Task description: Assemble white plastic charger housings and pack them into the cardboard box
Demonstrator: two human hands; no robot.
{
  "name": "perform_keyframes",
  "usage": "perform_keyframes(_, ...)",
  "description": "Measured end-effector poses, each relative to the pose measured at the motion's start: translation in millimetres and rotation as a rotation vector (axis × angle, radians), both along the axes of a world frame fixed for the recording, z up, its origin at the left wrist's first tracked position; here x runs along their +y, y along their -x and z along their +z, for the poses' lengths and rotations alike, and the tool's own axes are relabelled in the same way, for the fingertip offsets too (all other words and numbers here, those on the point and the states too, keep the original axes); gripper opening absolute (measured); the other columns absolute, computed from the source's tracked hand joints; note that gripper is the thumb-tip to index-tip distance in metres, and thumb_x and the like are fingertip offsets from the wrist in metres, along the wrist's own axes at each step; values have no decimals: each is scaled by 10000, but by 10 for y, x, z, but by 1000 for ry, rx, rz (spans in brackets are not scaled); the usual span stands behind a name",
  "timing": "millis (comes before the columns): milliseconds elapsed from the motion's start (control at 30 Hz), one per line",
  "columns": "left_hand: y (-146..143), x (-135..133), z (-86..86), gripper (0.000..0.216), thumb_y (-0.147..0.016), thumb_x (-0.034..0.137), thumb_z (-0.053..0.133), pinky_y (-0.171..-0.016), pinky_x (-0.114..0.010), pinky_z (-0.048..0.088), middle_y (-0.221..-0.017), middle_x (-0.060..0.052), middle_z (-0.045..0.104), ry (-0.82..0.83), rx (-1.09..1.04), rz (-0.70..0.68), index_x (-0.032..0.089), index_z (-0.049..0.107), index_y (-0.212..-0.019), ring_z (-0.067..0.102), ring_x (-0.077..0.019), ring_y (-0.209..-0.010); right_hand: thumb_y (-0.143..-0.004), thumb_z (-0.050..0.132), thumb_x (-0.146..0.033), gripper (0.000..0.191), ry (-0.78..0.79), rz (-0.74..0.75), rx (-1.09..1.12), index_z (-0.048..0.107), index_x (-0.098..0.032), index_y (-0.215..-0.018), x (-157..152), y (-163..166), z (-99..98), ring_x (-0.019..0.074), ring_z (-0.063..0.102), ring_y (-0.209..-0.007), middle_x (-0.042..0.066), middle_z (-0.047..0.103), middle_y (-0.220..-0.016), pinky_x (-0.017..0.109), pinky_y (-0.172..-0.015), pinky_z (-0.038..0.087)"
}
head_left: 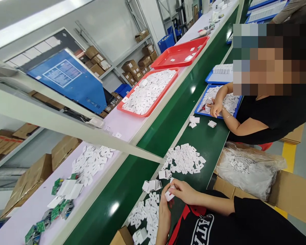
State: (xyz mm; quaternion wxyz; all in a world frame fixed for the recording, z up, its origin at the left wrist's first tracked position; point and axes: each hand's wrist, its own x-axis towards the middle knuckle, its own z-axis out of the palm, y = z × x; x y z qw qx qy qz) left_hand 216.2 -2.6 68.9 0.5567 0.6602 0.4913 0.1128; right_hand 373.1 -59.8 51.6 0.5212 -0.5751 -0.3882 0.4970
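Note:
My left hand [164, 211] and my right hand [183, 191] meet over the green mat, both pinched on one small white plastic part [169, 195]. Just beyond my fingers stands a short row of stacked white parts [153, 185]. A loose heap of the same white parts [185, 159] lies further out on the mat. More white parts [145, 214] are spread to the left of my left hand.
A green conveyor belt [153, 143] runs beside the mat. Across it a pale bench holds white parts [91, 163], green circuit boards [54, 212] and red trays [148, 92]. A co-worker's hands [215, 107] work at a blue tray [201, 105]. A carton with a plastic bag [250, 170] sits on my right.

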Motion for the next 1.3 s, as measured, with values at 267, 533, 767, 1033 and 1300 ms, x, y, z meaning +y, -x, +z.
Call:
perform_keyframes(267,-151,115,757,610,-1051,652,376,-877,-392,530,-1038,-108,725,-533,-182,-136,208,767,-1198,665,-259,-985,-937,559,-760,550,-254,5,228,569,-232,-1093,-11,-84,584,167,522,-738,-6,574,-854,293,-680,436)
perform_keyframes(533,-146,78,1157,613,-1102,584,217,-720,-318,443,-983,-63,589,-754,-273,-244,222,606,-1408,545,-198,-839,-980,548,-703,507,-394,-22,54,619,-227,-1142,-7,-184,999,199,583,-752,28,625,-865,319,-660,460)
perform_keyframes(767,-126,77,1082,455,-1100,514,368,-677,-293,395,-914,-16,486,-850,-253,-257,251,555,-1420,490,-172,-783,-1003,493,-714,539,-403,13,34,614,-224,-1193,6,-190,1003,197,605,-773,42,641,-922,323,-677,495)
perform_keyframes(1033,-64,20,1014,447,-1096,510,378,-706,-298,424,-980,-29,485,-824,-333,-220,280,542,-1443,498,-185,-849,-1007,542,-659,472,-486,78,-169,575,-237,-1216,2,-232,1020,215,637,-861,64,655,-1049,331,-727,515)
perform_keyframes(1300,18,-130,770,434,-1109,483,352,-811,-340,477,-1025,-61,588,-562,-323,-104,247,637,-1335,554,-213,-933,-987,597,-495,298,-342,77,-261,592,-227,-1118,-89,-140,843,174,539,-735,25,626,-935,309,-665,451)
